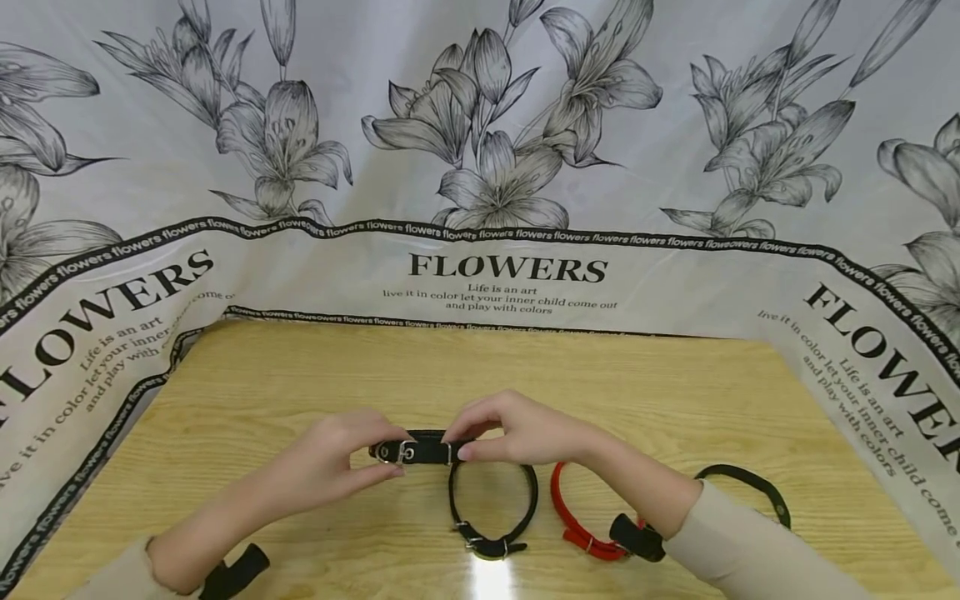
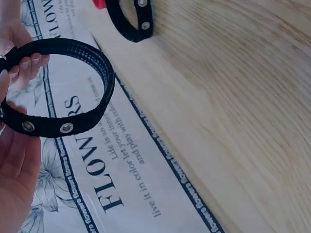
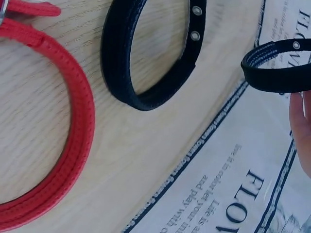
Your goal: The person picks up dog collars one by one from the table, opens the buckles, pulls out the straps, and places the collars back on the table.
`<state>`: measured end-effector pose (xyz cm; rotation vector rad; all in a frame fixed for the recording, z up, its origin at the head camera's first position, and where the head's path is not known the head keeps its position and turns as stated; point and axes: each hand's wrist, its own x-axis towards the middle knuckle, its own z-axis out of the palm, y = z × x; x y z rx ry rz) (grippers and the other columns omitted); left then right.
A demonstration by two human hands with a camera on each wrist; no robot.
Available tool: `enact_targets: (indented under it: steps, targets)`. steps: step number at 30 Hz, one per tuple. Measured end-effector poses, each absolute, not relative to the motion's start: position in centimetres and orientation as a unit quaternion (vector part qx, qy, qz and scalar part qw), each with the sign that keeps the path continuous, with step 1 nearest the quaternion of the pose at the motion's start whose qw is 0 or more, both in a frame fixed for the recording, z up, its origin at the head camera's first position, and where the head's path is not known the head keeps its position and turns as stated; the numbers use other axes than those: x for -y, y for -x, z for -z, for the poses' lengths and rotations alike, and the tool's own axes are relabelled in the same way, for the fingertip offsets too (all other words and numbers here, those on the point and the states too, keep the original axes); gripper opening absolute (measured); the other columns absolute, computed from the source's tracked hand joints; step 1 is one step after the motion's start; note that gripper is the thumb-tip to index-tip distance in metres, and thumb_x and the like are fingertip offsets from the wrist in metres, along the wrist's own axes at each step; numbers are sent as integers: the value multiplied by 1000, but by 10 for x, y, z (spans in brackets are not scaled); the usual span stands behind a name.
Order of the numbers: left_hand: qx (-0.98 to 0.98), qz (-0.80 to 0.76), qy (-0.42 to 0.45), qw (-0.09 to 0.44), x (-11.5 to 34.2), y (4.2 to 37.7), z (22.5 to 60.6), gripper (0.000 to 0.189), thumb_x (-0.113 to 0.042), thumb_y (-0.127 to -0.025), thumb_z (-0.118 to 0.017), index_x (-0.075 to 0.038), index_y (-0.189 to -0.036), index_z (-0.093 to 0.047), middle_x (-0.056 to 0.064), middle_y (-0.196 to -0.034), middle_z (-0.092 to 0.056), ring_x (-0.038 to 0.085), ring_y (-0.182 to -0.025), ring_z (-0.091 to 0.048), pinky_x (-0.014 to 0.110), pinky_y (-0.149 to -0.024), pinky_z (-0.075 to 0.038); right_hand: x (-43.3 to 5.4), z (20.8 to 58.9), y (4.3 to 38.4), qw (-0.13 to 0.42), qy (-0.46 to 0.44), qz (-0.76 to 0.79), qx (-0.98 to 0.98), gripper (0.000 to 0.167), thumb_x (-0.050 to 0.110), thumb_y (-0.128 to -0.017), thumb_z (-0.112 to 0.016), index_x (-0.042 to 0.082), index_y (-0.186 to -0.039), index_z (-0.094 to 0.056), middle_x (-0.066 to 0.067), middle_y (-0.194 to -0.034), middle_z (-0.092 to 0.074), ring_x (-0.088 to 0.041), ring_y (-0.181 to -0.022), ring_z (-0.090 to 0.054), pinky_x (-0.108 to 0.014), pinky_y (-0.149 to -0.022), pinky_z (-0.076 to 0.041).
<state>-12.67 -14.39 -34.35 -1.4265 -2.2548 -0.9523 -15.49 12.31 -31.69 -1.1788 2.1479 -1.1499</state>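
Note:
A black buckled collar (image 1: pixel 429 452) is held up above the wooden table between both hands, its metal buckle toward the left. My left hand (image 1: pixel 337 458) pinches it by the buckle end, thumb below and fingers above. Farther along the strap, my right hand (image 1: pixel 517 429) pinches it near a metal keeper loop. The left wrist view shows the strap (image 2: pixel 108 87) bent into a closed ring with metal eyelets. Part of this same ring (image 3: pixel 272 80) appears at the right edge of the right wrist view.
Another black collar (image 1: pixel 534 500) lies buckled on the table just below the hands. To its right are a red collar (image 1: pixel 561 504) and a further black collar (image 1: pixel 750 477), both partly hidden by the right arm. Flower-printed cloth (image 1: pixel 510 287) borders the table (image 1: pixel 300 367).

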Motion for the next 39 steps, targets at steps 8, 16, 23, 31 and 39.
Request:
enact_targets:
  steps: [8, 16, 23, 31, 39]
  targets:
    - [773, 399, 456, 188, 123, 129, 338, 29, -6, -76, -75, -8, -104, -67, -1, -95, -66, 11, -84, -63, 22, -75, -52, -144, 312, 156, 250, 334, 501, -758, 23, 10, -90, -61, 1, -111, -65, -8, -110, -64, -21, -101, -60, -35, -87, -49]
    - [783, 443, 407, 159, 113, 131, 333, 26, -3, -76, -75, -2, -100, -68, 2, -93, -67, 10, -81, -63, 19, -69, -53, -153, 306, 156, 228, 273, 526, -772, 29, 16, -91, -61, 2, -116, -63, -9, -114, -63, -20, -104, -59, -34, -91, -47]
    - [782, 478, 378, 133, 106, 133, 330, 25, 0, -78, -72, 1, -102, -67, 7, -95, -67, 14, -79, -65, 20, -67, -54, -158, 305, 159, 219, 262, 546, -765, 33, 20, -92, -60, 1, -119, -60, -11, -115, -62, -23, -105, -58, -37, -93, -45]
    - [789, 498, 341, 115, 99, 134, 335, 24, -4, -79, -72, 1, -102, -68, 6, -94, -67, 15, -82, -65, 21, -66, -54, -150, 312, 153, 177, 228, 590, -754, 42, 13, -81, -73, -1, -118, -61, -12, -104, -65, -17, -81, -62, -28, -71, -53]
    - [791, 524, 306, 84, 93, 136, 337, 26, -8, -81, -72, 1, -104, -67, 7, -94, -67, 14, -83, -65, 22, -66, -54, -142, 317, 153, 109, 184, 621, -754, 36, 8, -79, -73, -1, -113, -64, -9, -103, -66, -16, -80, -61, -25, -69, -51]
